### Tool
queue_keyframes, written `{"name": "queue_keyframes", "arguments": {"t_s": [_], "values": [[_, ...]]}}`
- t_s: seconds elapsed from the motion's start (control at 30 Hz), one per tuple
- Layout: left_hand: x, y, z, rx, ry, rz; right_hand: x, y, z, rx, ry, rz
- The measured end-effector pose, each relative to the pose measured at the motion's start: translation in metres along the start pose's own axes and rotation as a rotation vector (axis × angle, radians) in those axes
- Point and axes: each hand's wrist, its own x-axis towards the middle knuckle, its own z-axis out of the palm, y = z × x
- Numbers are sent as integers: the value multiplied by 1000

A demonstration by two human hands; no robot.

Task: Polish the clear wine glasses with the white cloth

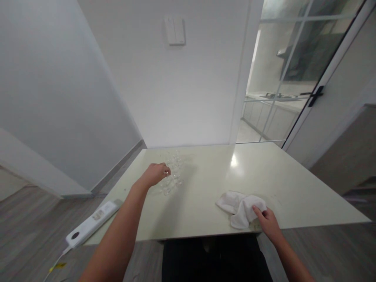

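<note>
My left hand reaches out over the pale table, fingers curled around the stem of a clear glass that is hard to make out against the tabletop. Its see-through shape lies just right of the hand, near the far left part of the table. My right hand rests at the near edge, its fingers touching a crumpled white cloth that lies on the table.
A white power strip with a cable sits at the table's near left corner. White walls stand behind the table, with a light switch. A glass door to a kitchen is at the right. Wooden floor surrounds the table.
</note>
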Motion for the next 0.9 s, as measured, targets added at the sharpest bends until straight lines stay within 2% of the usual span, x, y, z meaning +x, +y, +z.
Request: {"name": "queue_keyframes", "arguments": {"t_s": [0.2, 0.53, 0.6, 0.67, 0.77, 0.83, 0.9], "values": [[-3, 4, 0, 51, 36, -102, 2, 0, 1, 7, -1, -17], [-3, 11, -2, 82, 0, -157, 1, 2, 2, -21, 3, -34], [-8, 10, -3, 68, 31, -170, 1, 1, 2, -25, -4, -38], [-18, 11, 0, 1, 159, -172, 1, -1, 2, -28, 0, -38], [-33, 20, 22, -278, 543, -217, 0, -4, 1, -32, 11, -46], [-40, 30, 51, -580, 863, -343, 0, -4, 1, -38, 10, -54], [-43, 39, 90, -872, 1143, -518, 0, -3, 1, -43, 8, -61]]}}
